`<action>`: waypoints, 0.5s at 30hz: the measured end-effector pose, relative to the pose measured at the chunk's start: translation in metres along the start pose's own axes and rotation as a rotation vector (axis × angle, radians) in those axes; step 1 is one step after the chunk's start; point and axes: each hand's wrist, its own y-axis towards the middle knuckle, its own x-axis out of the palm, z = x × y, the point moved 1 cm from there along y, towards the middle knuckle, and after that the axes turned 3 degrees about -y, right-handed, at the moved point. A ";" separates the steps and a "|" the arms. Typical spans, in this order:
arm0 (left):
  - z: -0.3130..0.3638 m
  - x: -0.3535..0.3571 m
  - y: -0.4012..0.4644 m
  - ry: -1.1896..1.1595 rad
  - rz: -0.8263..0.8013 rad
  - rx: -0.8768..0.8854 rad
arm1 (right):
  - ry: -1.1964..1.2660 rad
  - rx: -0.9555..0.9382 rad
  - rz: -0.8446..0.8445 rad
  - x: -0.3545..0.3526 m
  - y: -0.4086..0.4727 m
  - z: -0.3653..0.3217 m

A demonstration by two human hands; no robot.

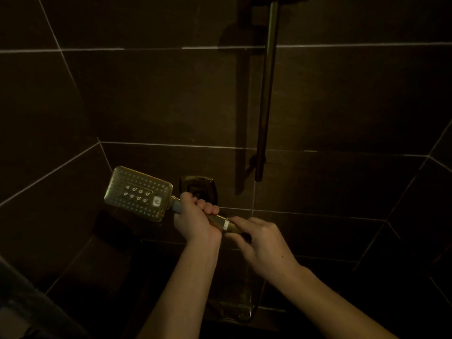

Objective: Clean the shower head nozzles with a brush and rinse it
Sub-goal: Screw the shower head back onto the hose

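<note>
Because the shower head (138,193) looks like polished brassy metal — rigid, probably slick when wet, heavier at its flat rectangular face dotted with nozzles — the round handle seems the sensible place to hold. It is held in the air before the dark tiled wall (146,99), below the upright rail (266,94). The left hand (195,220) wraps the handle; the right hand (261,241) pinches the nut (234,227) at its threaded end — likely unscrewing or tightening.
</note>
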 end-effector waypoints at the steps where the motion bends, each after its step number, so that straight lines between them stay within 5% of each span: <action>1: 0.000 0.000 0.000 0.000 -0.004 -0.003 | 0.007 0.008 0.001 0.000 0.000 -0.001; 6: 0.002 0.001 -0.005 0.023 -0.031 0.006 | 0.133 0.077 -0.066 -0.002 0.001 -0.004; 15: 0.012 0.004 -0.012 0.041 -0.205 -0.062 | 0.816 0.441 -0.335 -0.006 0.008 -0.008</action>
